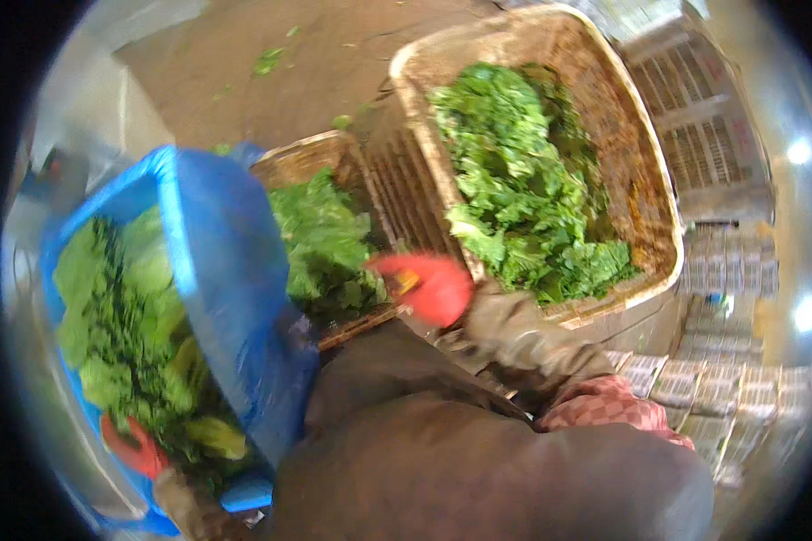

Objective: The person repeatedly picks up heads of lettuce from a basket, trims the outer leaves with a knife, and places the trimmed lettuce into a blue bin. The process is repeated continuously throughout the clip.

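My left hand, in a red glove, is at the lower left, over the near end of a blue-lined container full of leafy green vegetables. Its thumb and fingers are apart and no held thing shows. My right hand, also red-gloved and blurred, has a small yellow thing at its fingers, too blurred to name. It is above the gap between a smaller crate of green leaves and a large, dirt-stained plastic crate. Loose green leaves lie in that large crate.
Leaf scraps lie on the brown wet floor beyond the crates. Another slotted crate stands at the upper right. Stacks of bundled or crated goods line the right side.
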### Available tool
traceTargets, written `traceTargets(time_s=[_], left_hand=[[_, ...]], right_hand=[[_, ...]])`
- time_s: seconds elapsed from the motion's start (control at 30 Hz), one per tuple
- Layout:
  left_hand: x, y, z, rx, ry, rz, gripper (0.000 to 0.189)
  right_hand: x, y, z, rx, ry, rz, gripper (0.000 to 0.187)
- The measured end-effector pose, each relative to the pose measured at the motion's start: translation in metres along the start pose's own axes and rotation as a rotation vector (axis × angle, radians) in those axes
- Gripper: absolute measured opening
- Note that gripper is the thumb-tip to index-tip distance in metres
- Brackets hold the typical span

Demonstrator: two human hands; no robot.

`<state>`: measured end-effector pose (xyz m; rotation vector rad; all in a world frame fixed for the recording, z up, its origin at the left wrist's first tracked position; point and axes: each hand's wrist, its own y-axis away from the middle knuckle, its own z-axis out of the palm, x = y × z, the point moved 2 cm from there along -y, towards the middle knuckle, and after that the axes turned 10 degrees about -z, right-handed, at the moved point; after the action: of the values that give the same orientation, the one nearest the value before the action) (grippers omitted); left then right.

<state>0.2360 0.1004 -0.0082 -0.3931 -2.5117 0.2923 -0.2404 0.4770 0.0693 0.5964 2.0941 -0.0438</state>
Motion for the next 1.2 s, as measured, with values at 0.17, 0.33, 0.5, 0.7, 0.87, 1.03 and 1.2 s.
traceTargets(time_s=[0.17,0.33,0.5,0.7,0.87,1.03,1.2], left_hand=[[0.225,0.028,0.061,-0.233,0.437,0.001,0.055],[0.436,0.133,0.188,-1.205,0.898,0.53,0.047],[0.51,0.228,0.219,-1.892,0.705,0.574,0.049],[0.609,0.287,0.29,-0.934,0.397,1.322,0.102],[0.641,0.349,0.428,-1.379,-0.568,1.275,0.12],[0.614,0.355,0.41,-1.435,-0.584,1.247,0.125],[0.598,0.269,0.334,-1.397,0.348,0.725,0.111]], right_hand=[[0.179,0.108,-0.22,0.229,0.562,0.832,0.096],[0.293,0.186,-0.178,0.139,0.536,0.844,0.06],[0.203,0.211,-0.188,0.703,0.505,0.638,0.043],[0.151,0.193,-0.26,0.373,0.337,0.718,0.087],[0.279,0.159,-0.219,0.072,0.445,0.846,0.08],[0.251,0.202,-0.156,0.243,0.639,0.67,0.046],[0.152,0.218,-0.183,0.722,0.665,0.403,0.045]])
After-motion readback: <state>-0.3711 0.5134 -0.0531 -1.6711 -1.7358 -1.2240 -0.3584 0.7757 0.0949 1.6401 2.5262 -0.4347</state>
